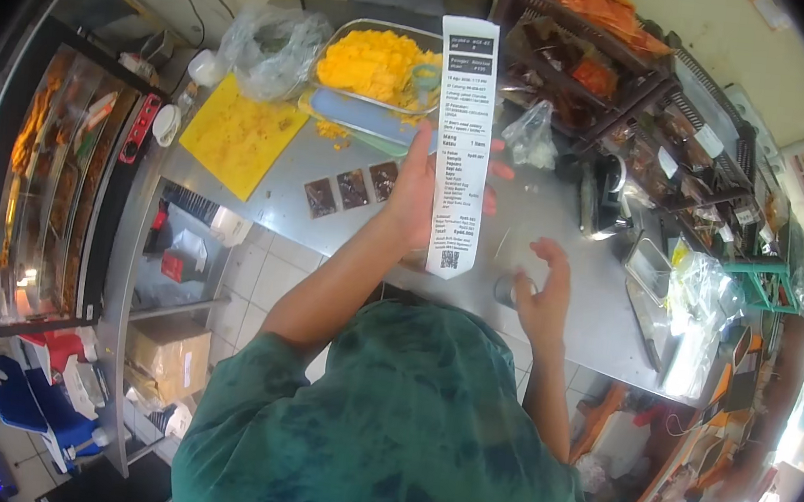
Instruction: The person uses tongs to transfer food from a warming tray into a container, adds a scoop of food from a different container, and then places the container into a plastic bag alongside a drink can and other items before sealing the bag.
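My left hand (413,204) holds a long white paper receipt (465,133) upright, its printed side facing me and its lower end hanging at the table's front edge. The fingers show behind the paper's right side. Lower right, my right hand (544,299) is raised over the front edge of the steel table (572,306) with fingers apart and holds nothing. A small cup (505,290) stands by its fingertips, partly hidden. Flat dark sachets (353,188) lie in a row left of my left hand, which may cover more of them.
Behind my left hand is a metal tray (395,105) of crumbly yellow food (370,64), with a yellow cutting board (241,138) and a plastic bag (272,50) to its left. Brown crates (598,135) of packets fill the right back. A glass-fronted display cabinet (59,193) stands left.
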The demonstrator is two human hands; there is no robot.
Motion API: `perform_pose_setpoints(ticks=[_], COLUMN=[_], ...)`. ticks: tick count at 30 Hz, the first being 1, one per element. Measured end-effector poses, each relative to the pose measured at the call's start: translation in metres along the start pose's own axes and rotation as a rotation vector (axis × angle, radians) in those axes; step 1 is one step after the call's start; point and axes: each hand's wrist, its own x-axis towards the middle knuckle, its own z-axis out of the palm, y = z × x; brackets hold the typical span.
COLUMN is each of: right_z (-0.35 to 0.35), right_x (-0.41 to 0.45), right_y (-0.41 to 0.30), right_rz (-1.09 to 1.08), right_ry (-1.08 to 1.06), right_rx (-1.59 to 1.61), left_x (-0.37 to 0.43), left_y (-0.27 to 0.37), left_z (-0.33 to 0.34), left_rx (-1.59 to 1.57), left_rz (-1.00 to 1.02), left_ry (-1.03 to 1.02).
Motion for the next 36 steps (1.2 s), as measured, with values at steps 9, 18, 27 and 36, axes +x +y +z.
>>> perform_pose_setpoints(ticks=[9,18,27,36], right_z=[0.025,-0.011,-0.009,-0.002], right_x=[-0.076,-0.028,0.017,0.003], right_y=[0.0,0.007,-0.01,-0.007], right_rz=[0.36,0.237,0.127,0.288], right_ry=[-0.309,-0.034,0.063,-0.006], right_rx=[-0.447,-0.65,0.223,0.596], left_x=[-0.002,0.01,0.051,0.074], left_y=[0.013,0.02,-0.006,-0.022], left_z=[0.025,0.047,0.053,0.052], left_rx=[0.021,0.084,0.095,0.024], left_rz=[-0.025,-0.056,-0.039,-0.064], left_ry=[-0.071,-0.093,-0.068,-0.095])
